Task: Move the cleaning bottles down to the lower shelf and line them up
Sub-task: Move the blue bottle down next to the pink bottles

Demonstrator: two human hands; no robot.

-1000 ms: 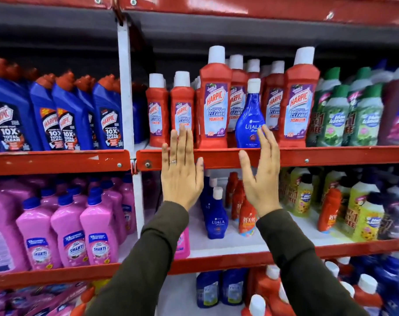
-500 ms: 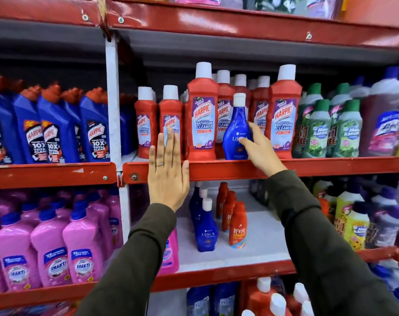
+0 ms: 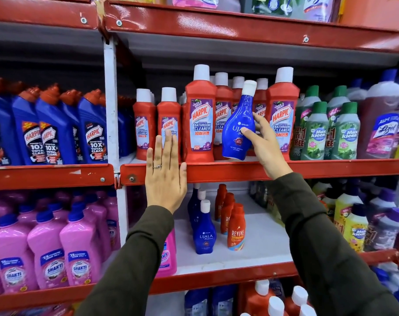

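Note:
A blue Ujala bottle with a white cap leans to the right at the front of the upper shelf, its base near the red edge. My right hand grips its lower right side. My left hand is flat with fingers together, hovering in front of the upper shelf's red rail and holding nothing. On the lower shelf stands a short row of matching blue Ujala bottles, with a row of orange Revive bottles beside them on the right.
Red Harpic bathroom cleaner bottles crowd the upper shelf behind the tilted bottle. Green Max Kleen bottles stand to the right, blue Harpic bottles in the left bay, pink Shakti bottles below them. White bare shelf lies right of the Revive row.
My right hand has closed on the blue Ujala bottle and tipped it to the right off its upright stance. The left hand has stayed by the rail. The view has shifted upward.

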